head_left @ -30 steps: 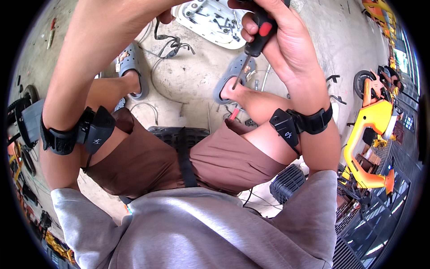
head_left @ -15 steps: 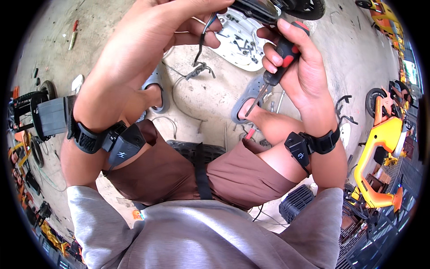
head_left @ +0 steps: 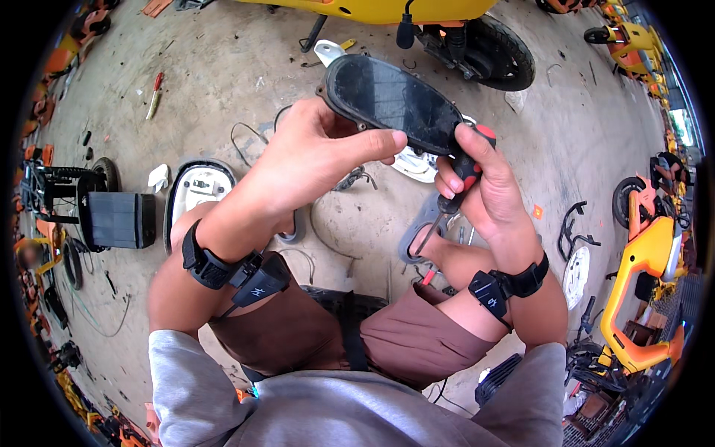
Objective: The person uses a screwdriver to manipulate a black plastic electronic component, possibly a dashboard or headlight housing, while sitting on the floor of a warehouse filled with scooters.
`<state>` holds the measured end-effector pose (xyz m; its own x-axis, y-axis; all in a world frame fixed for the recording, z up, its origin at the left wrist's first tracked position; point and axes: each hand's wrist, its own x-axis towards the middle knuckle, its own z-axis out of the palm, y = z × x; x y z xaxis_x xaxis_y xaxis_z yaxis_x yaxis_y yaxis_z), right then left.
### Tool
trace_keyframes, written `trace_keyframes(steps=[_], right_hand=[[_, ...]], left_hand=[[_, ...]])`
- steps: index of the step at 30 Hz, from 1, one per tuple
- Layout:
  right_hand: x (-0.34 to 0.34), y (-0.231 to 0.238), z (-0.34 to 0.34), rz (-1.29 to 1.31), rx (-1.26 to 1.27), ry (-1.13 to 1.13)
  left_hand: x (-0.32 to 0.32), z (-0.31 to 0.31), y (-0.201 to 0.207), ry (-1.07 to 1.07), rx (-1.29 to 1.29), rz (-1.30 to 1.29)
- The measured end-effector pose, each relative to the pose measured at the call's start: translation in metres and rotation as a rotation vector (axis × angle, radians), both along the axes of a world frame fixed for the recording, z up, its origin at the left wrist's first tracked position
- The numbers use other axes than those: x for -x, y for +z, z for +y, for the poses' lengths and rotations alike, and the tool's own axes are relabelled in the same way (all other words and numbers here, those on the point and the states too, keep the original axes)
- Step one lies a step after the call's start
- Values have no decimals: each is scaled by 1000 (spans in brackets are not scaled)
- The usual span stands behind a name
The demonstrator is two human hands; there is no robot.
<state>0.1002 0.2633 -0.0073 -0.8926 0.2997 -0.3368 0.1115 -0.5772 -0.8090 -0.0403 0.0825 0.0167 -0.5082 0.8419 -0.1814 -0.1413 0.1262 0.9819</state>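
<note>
A glossy black oval scooter instrument display point(head_left: 395, 100) is held up in front of me, its dark face showing. My left hand point(head_left: 328, 149) is closed on its lower left edge, the thumb along the rim and the other fingers partly hidden behind it. In my right hand point(head_left: 488, 179) is a screwdriver point(head_left: 468, 170) with a black and red handle, its metal shaft pointing down and left. The right thumb also touches the display's right end. Behind the display lies a white shell point(head_left: 412, 165), mostly covered by it.
A yellow scooter point(head_left: 372, 9) with a black wheel point(head_left: 500, 54) stands beyond. To the right is a yellow scooter body point(head_left: 622, 305); to the left a black box point(head_left: 117, 220). A white-lined shell point(head_left: 199, 185) rests by my left leg. A red-handled tool point(head_left: 155, 95) and cables lie on the floor.
My view has tilted upward, bringing the far scooter and the whole display into sight. The left hand now grips the display's near edge; the wires that hung by its fingers no longer show.
</note>
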Motion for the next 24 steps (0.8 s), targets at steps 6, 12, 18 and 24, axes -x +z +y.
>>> trace_keyframes(steps=[6,12,18,24], right_hand=[[-4,-1,5,95,169,25],[-2,0,12,175,313,-65],[0,-1,12,89,66,-270],[2,3,6,47,-338,-358]], left_hand=[[-1,-1,5,-85,-10,-80],[-2,10,-17,-132,-138,27],[-4,9,-19,-193,19,196],[-9,6,-6,-208,99,194]])
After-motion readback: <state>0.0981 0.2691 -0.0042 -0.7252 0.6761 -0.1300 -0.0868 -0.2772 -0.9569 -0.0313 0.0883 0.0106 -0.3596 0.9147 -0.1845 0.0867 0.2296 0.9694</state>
